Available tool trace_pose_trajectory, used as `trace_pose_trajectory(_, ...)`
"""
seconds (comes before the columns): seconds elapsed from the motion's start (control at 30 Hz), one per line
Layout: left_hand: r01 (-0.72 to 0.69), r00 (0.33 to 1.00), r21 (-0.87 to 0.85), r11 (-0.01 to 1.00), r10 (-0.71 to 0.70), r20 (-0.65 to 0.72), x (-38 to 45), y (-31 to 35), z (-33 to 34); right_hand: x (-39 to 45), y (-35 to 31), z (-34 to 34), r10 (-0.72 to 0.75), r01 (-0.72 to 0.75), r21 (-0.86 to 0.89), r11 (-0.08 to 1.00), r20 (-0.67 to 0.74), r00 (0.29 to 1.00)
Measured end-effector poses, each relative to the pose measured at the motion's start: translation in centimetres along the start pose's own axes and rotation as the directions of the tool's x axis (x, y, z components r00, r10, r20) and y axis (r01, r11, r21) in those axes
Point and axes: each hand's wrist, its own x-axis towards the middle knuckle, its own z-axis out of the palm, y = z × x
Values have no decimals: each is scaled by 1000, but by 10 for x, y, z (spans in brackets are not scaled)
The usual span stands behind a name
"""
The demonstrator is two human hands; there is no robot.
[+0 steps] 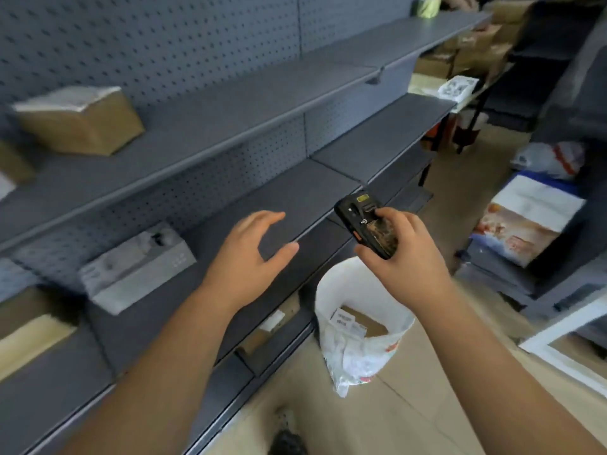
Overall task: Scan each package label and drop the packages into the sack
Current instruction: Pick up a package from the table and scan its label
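My right hand (402, 257) grips a black handheld scanner (366, 224), held above the white sack (331, 290) that stands open on the floor. A brown package with a white label (361, 323) lies inside the sack. My left hand (249, 261) hovers empty over the middle shelf with relaxed, spread fingers. A grey package (138, 267) lies on that shelf to the left of my left hand. A brown cardboard package (78, 119) sits on the upper shelf at the far left. Another labelled package (269, 326) rests on the lowest shelf, partly hidden.
Grey metal shelves (262, 103) with a pegboard back run along the left. Cardboard boxes (476, 47) are stacked at the far end. On the right floor stand a printed box (525, 221), a white bag (551, 159) and a white frame (565, 343).
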Motion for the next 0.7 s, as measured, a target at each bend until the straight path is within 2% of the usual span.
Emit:
trace_pose_trajectory(0.1,148,985,80,986,-140,-98,-77,-3,-45,-33,-41,19,-135,130,54,990,96,986)
trace_pose_trajectory(0.23,310,921,134,941,-262,-289,-182,-4,-114,-78,-120,47,-326,295,164,941,212,921)
trace_pose_trajectory(0.47,534,718,89,841,-396,-573,-388,-6,-228,-204,-287,101,-615,516,349,782,305,727)
trace_pose_trajectory(0.6,671,575,49,740,-477,-665,-531,-11,-287,-319,-381,151,-713,554,456,697,350,608)
trace_pose_trajectory(0.7,768,453,12,640,-531,-716,-646,-12,-331,-413,-456,186,-789,569,551,611,367,492)
